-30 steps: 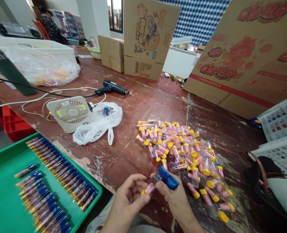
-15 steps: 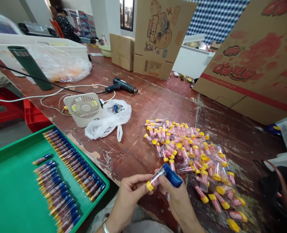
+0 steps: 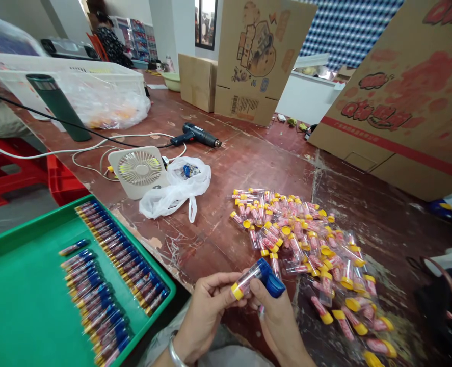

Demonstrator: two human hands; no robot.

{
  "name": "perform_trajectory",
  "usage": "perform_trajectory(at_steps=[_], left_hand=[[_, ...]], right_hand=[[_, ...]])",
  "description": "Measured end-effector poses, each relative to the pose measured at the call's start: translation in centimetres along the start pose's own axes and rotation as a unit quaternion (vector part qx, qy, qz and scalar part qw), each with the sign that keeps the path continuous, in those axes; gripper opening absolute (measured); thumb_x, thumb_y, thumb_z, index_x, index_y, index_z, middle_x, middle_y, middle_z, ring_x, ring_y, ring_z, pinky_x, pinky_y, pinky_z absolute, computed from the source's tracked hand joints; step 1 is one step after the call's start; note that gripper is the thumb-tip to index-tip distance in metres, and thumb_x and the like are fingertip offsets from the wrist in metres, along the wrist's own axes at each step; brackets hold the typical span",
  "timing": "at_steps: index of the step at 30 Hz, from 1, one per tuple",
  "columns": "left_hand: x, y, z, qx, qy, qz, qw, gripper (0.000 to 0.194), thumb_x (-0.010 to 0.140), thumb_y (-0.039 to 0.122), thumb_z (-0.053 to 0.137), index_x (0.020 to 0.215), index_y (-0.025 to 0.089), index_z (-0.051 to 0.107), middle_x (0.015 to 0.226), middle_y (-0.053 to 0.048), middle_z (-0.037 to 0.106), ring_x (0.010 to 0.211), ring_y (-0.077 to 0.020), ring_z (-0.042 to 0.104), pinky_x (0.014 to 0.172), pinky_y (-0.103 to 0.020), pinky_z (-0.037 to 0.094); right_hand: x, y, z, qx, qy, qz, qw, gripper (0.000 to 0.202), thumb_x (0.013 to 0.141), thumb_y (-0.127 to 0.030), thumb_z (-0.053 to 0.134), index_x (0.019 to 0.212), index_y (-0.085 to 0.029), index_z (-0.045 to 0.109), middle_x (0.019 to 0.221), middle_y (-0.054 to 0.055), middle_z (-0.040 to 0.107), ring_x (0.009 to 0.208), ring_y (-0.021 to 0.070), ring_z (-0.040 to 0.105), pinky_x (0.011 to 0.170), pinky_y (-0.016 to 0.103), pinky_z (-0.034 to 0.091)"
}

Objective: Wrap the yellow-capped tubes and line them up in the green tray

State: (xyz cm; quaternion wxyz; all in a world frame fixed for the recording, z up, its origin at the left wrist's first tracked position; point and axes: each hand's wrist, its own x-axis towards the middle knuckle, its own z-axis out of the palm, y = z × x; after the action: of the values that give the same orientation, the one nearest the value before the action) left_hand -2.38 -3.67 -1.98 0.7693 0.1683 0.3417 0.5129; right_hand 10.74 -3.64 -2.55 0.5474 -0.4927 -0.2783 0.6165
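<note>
In front of me, my left hand (image 3: 212,300) pinches a clear plastic tube (image 3: 244,282) by its yellow-capped end. My right hand (image 3: 277,318) is closed around a glossy blue piece (image 3: 273,284), perhaps folded film, with its thumb against the tube. The far end of the tube meets blue material; whether it sits inside or beside it I cannot tell. Beyond my right hand lies a heap of similar yellow-capped tubes (image 3: 296,242) with pink and white contents. To my left, a green tray (image 3: 23,295) bears two rows of blue-ended tubes (image 3: 122,252) and one lying apart (image 3: 73,247).
A small fan (image 3: 140,171) and a white plastic bag (image 3: 172,191) stand beyond the tray. A heat gun (image 3: 197,135) with its cord lies behind them. Further back are a green flask (image 3: 59,107), a white crate (image 3: 96,71) and cardboard boxes (image 3: 244,71). A person (image 3: 113,41) sits far off.
The view has shifted slightly, so the scene sits a little further right. Both hands keep their hold, and the blue piece has tilted a little against the tube.
</note>
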Motion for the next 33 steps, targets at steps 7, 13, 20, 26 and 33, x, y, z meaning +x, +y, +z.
perform_trajectory(at_steps=[7, 13, 20, 26, 33], left_hand=[[0.3, -0.4, 0.2, -0.02, 0.054, 0.02, 0.998, 0.023, 0.058, 0.022, 0.089, 0.073, 0.012, 0.076, 0.057, -0.003, 0.072, 0.051, -0.0094, 0.063, 0.053, -0.017, 0.053], [0.5, -0.8, 0.1, -0.025, 0.08, 0.022, 0.996, 0.024, 0.055, 0.023, 0.09, 0.069, 0.011, 0.074, 0.054, -0.003, 0.07, 0.049, -0.0098, 0.062, 0.052, -0.018, 0.052], [0.5, -1.1, -0.1, -0.029, 0.089, 0.025, 0.995, 0.025, 0.055, 0.022, 0.09, 0.068, 0.012, 0.072, 0.053, -0.002, 0.069, 0.048, -0.0097, 0.06, 0.052, -0.019, 0.05], [0.6, -1.1, -0.1, -0.034, 0.096, 0.026, 0.994, 0.025, 0.055, 0.023, 0.089, 0.067, 0.011, 0.071, 0.052, -0.002, 0.068, 0.048, -0.0102, 0.061, 0.05, -0.019, 0.05], [0.7, -1.3, -0.3, -0.041, 0.097, 0.02, 0.994, 0.025, 0.055, 0.022, 0.089, 0.067, 0.011, 0.07, 0.053, -0.003, 0.069, 0.047, -0.01, 0.061, 0.05, -0.019, 0.049]], right_hand=[[0.1, 0.7, 0.6, -0.035, 0.0, -0.004, 0.999, 0.032, 0.062, -0.044, 0.084, 0.075, -0.016, 0.074, 0.054, -0.001, 0.058, 0.047, 0.0113, 0.041, 0.044, 0.023, 0.031], [0.1, 1.0, 0.5, -0.049, 0.005, -0.008, 0.999, 0.03, 0.065, -0.042, 0.083, 0.073, -0.016, 0.072, 0.053, -0.002, 0.055, 0.048, 0.0113, 0.039, 0.044, 0.024, 0.03], [0.1, 1.4, 0.3, -0.063, -0.001, -0.006, 0.998, 0.032, 0.067, -0.044, 0.081, 0.075, -0.015, 0.071, 0.053, -0.003, 0.054, 0.048, 0.0108, 0.038, 0.045, 0.024, 0.029], [0.4, 1.7, 0.0, -0.076, -0.001, -0.008, 0.997, 0.033, 0.067, -0.044, 0.081, 0.075, -0.014, 0.07, 0.052, -0.004, 0.051, 0.048, 0.0096, 0.036, 0.045, 0.023, 0.028], [0.3, 1.6, 0.3, -0.081, 0.014, -0.018, 0.996, 0.032, 0.066, -0.043, 0.081, 0.067, -0.015, 0.066, 0.051, -0.004, 0.05, 0.047, 0.0098, 0.037, 0.044, 0.023, 0.029]])
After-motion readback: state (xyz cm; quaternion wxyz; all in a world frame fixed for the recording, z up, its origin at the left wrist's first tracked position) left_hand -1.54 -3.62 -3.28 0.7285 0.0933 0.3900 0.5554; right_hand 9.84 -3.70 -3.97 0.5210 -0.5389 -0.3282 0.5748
